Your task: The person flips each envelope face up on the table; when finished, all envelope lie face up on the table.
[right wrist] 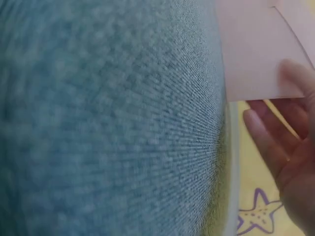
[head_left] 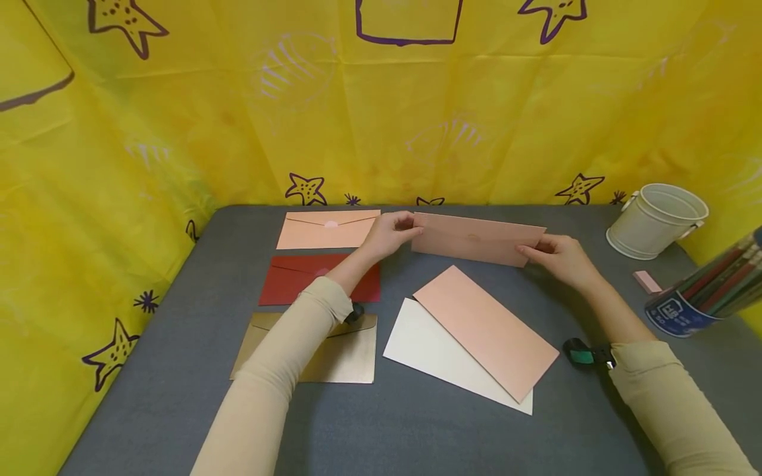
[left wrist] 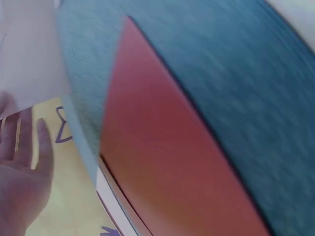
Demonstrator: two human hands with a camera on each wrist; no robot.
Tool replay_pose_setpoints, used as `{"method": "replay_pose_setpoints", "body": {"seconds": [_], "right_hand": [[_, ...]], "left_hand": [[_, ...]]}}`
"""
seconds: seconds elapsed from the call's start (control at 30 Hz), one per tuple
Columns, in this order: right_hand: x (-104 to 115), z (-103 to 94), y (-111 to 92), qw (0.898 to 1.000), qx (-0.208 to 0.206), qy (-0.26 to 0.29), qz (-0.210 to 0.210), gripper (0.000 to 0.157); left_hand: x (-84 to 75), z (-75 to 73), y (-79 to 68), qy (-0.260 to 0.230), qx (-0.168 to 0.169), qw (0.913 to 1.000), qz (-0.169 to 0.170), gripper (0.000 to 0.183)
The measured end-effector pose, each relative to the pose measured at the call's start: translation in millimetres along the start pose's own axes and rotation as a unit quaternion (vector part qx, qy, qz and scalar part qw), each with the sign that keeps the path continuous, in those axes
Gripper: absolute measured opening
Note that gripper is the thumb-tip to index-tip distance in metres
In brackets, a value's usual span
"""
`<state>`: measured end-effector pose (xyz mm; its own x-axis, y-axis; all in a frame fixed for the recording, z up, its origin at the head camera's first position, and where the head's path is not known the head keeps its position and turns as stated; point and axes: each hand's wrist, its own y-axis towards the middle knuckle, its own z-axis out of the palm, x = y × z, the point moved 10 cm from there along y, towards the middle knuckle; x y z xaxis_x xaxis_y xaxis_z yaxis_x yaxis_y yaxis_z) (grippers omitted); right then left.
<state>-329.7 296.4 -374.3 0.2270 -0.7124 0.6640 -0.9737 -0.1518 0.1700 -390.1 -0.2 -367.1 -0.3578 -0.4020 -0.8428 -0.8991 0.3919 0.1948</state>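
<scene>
Far left on my feed, the dark grey table (head_left: 167, 377) has a column of three paper envelopes: peach (head_left: 324, 235) at the back, red (head_left: 292, 281) in the middle, gold (head_left: 351, 360) nearest, the left arm crossing over the red and gold ones. Then I've got the left hand (head_left: 389, 231), pinching the left end of a dusty-pink rectangular paper envelope (head_left: 473, 238) tipped up near the back edge; can't tell if it's touching down. Below it, a flat pink paper rectangle (head_left: 485, 330) overlaps a white one (head_left: 443, 350). The right hand (head_left: 562, 261) pinches the envelope's other end, thumb in front. Rightmost: a cream bucket (head_left: 643, 228), small pink block (head_left: 647, 281) and blue-labelled cup of pencils (head_left: 678, 314).
</scene>
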Motion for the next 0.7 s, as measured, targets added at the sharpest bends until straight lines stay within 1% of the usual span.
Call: {"method": "replay_pose_setpoints", "body": {"seconds": [0.07,0.17,0.23,0.3,0.37,0.47,0.57,0.7], "right_hand": [[-0.9,3.6,1.0,1.0,0.014,-0.025,-0.008,0.029],[-1.0,7.8,2.9,0.998,0.029,-0.057,-0.019,0.027],[0.1,10.0,4.9,0.997,0.035,-0.071,-0.023,0.027],[0.8,12.0,7.7,0.996,0.04,-0.074,-0.02,0.028],[1.5,14.5,10.9,0.996,0.044,-0.071,-0.012,0.029],[2.2,18.9,16.2,0.997,0.049,-0.051,0.006,0.033],[1.9,23.5,21.9,0.998,0.052,-0.029,0.028,0.039],[-0.3,27.1,32.3,0.997,0.042,-0.007,0.062,0.046]], "left_hand": [[5.8,5.5,-0.6,0.054,0.033,0.998,-0.004,0.018],[13.3,13.2,-2.6,0.122,0.079,0.9894,-0.009,0.019],[16.1,16.0,-3.5,0.147,0.094,0.9847,-0.01,0.019],[17.1,15.9,-4.2,0.152,0.095,0.9836,-0.016,0.019],[17.7,13.0,-4.3,0.149,0.084,0.9849,-0.025,0.017],[19.3,5.5,-4.2,0.144,0.055,0.9871,-0.043,0.017],[24.4,-3.8,-4.9,0.125,0.021,0.9892,-0.075,0.023],[33.7,-15.1,-7.7,0.077,-0.022,0.9887,-0.127,0.034]]}}
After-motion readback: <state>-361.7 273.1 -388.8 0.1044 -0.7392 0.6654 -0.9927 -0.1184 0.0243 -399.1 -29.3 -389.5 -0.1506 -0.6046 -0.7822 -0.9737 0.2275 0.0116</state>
